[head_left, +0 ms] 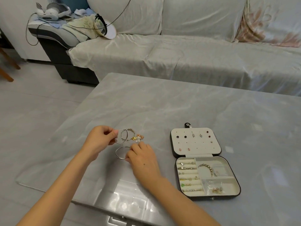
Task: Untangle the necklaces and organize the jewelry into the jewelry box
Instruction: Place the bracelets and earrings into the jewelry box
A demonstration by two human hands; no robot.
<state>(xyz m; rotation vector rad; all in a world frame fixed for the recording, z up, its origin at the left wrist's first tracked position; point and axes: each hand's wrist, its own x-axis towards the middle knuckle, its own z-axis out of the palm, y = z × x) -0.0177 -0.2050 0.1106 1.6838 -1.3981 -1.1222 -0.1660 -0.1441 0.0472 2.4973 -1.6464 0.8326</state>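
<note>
My left hand (99,139) pinches a thin silver bangle (121,136) and holds it upright above the table. A second silver bangle (121,153) lies flat on the table, and my right hand (143,160) grips its right side. Behind the bangles lies a beaded bracelet with gold and pink charms (136,136). The open jewelry box (177,141) sits to the right. Its lid holds stud earrings. Its base holds rings in rolls, a beaded bracelet (207,168) and small charms.
The grey marble-look table (179,108) stretches wide around the jewelry. A sofa under a pale cover (195,54) stands behind it. Cloths, a headset and a black cable (48,13) lie on the sofa's left end.
</note>
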